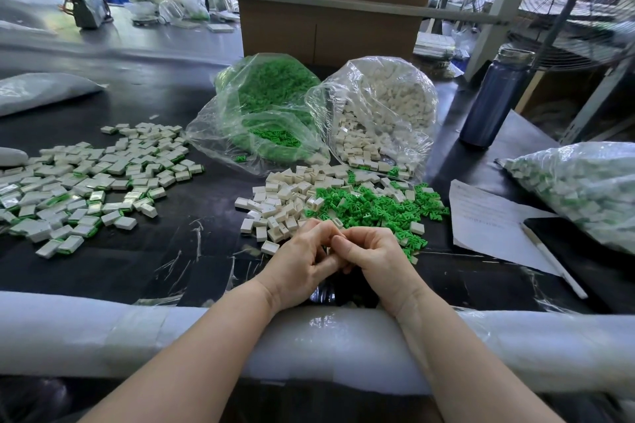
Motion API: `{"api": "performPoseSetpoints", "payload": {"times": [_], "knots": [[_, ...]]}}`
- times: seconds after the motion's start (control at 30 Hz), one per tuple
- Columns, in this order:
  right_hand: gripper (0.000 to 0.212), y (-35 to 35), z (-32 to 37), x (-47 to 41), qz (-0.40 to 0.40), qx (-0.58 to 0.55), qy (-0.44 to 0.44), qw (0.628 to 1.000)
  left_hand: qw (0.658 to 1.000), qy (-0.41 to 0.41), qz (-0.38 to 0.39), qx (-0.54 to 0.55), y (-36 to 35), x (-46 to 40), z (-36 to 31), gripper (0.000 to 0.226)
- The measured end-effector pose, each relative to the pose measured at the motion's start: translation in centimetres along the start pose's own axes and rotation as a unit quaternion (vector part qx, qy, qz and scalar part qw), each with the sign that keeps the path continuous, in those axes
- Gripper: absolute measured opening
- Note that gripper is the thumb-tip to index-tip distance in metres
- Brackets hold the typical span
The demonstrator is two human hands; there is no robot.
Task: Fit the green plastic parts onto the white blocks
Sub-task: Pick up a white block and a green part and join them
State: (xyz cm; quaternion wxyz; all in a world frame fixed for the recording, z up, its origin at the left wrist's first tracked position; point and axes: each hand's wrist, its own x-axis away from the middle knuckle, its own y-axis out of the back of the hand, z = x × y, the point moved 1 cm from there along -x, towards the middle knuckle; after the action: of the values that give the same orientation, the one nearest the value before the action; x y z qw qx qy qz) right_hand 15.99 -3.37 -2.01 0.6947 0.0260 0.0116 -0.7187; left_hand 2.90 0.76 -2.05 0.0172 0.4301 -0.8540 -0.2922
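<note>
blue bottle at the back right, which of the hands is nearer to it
Right. The right hand lies below and left of the blue bottle; the left hand, pressed against it, sits further left.

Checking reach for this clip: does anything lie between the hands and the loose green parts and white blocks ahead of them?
Nothing visible does. The left hand and right hand sit pressed together directly before the loose white blocks and green parts.
</note>
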Motion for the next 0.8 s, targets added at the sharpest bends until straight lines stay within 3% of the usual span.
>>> {"api": "performPoseSetpoints", "payload": {"times": [0.2,0.57,0.8], "knots": [[0.014,-0.06,0.01,-0.09,0.005,-0.012,-0.002,1.000,1.000,-0.001,-0.004,0.004,0.10,-0.05,0.05,0.013],[0.015,0.00,-0.08,-0.11,-0.017,0.000,-0.008,1.000,1.000,0.006,0.011,0.010,0.16,0.07,-0.19,0.029],[0.018,-0.43,0.30,0.05,-0.018,-0.028,-0.007,0.999,0.999,0.007,-0.022,0.041,0.40,0.12,-0.22,0.007]]}}
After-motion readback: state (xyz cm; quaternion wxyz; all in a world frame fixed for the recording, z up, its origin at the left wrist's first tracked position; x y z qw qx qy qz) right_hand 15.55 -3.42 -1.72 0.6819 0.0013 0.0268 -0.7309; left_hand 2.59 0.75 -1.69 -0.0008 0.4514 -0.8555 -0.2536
